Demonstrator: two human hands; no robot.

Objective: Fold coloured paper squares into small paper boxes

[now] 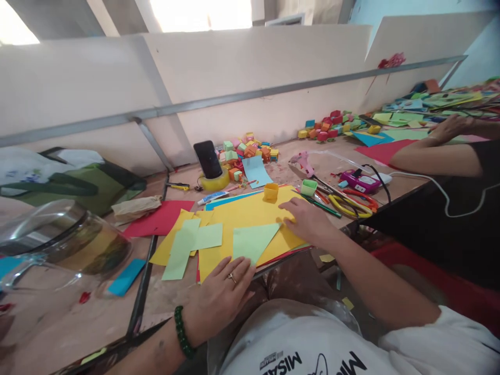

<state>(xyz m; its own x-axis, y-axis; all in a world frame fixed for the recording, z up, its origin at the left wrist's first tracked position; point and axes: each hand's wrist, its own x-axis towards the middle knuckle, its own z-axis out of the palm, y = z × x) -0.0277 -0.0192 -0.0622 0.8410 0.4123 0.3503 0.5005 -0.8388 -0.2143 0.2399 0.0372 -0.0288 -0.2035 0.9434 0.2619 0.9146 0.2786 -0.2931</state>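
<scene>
Well to the left of the left hand stands a glass jug (88,239), its lid on, holding a brownish liquid with dark matter at the bottom. A blue paper strip (127,277) lies between jug and hand. Nearer, just beyond the left hand's wrist side, pale green rectangles (182,250) overlap on yellow paper.

The left hand (219,294) lies flat with fingers extended, its fingertips on the lower end of a pale green sheet (253,240). That sheet, between the two hands, is plain and flat, with a straight left edge, a long slanting right edge and a pointed upper-right corner. Beneath it lies a larger yellow sheet (238,216).

Beyond both hands sits a small yellow paper box (271,191); its inside is hard to make out. The right hand (310,219), fingers loosely spread, grips nothing and appears to rest on the yellow sheet, its thumb just beside the pointed corner. Just past it is a light green paper box (308,187), hollow side up. Further right, yellow-handled scissors (353,209) lie near a purple device (360,181).
</scene>
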